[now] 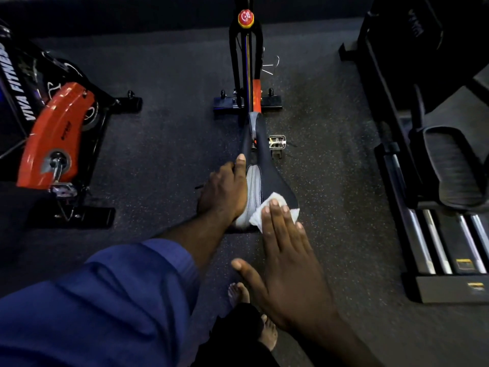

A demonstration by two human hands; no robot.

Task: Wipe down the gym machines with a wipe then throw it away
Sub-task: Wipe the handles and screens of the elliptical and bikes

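A black and grey bike saddle (272, 178) sits in the middle of the view, on a spin bike with a red knob (245, 18) at its far end. A white wipe (270, 205) lies on the rear right of the saddle. My right hand (285, 255) presses flat on the wipe with straight fingers. My left hand (225, 189) grips the saddle's left side, thumb lying along the top and fingers curled over the edge, out of sight.
A second spin bike with an orange flywheel cover (55, 133) stands at the left. A treadmill-like machine (436, 181) fills the right side. Dark speckled rubber floor (164, 160) lies between them. My bare feet (254, 313) are below the saddle.
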